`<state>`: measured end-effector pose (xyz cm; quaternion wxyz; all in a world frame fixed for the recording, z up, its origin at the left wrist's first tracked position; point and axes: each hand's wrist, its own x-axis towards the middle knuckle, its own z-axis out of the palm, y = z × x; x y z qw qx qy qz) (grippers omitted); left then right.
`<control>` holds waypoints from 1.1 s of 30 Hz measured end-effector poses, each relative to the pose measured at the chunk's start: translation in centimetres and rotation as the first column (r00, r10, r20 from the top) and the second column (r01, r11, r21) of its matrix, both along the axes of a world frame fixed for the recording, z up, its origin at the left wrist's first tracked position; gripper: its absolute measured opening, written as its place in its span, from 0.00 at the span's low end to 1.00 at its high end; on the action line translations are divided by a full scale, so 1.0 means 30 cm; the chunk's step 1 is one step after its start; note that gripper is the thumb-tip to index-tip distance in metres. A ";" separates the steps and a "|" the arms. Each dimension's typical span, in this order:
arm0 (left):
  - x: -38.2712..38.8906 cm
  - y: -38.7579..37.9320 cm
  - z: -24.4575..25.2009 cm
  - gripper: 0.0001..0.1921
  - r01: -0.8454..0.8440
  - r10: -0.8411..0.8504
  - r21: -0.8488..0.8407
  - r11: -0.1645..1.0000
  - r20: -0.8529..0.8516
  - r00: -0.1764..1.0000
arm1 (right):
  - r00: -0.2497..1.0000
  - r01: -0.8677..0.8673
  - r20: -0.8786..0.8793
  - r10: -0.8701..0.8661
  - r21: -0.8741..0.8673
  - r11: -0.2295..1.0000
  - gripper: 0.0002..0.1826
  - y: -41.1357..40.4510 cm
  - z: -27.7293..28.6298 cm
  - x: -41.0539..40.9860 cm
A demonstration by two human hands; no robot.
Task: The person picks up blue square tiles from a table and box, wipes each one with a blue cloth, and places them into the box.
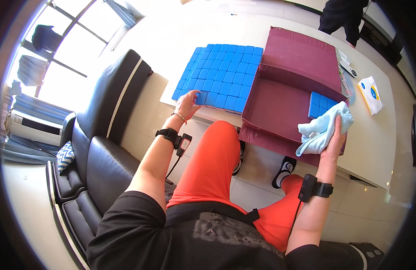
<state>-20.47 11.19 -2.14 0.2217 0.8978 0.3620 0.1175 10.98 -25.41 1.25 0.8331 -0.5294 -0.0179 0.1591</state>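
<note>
My left hand [187, 106] is at the near left corner of a block of blue-backed tiles [224, 71], which look like mahjong tiles. Its thumb and fingers grip the corner tile [201, 98]. A folded light-blue cloth [324, 126] is held in my right hand [335, 141], above the near right corner of an open maroon case [275, 104]. Inside that case, a small group of blue tiles [320, 104] lies against the right side, partly hidden by the cloth. The case's lid [299, 50] is folded back on the far side.
A white table [370, 145] carries everything. To the right of the case are a tissue pack [370, 95], a remote control [348, 69] and a printed sheet or fan [346, 86]. A black sofa [110, 162] stands at left. Another person's dark-clothed legs [343, 17] show beyond the table.
</note>
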 end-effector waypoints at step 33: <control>1.064 -0.728 0.058 0.29 0.736 -0.673 0.193 0.649 -0.305 0.674 | 0.836 0.546 -0.064 -0.544 0.185 0.817 0.23 -0.175 -0.003 0.145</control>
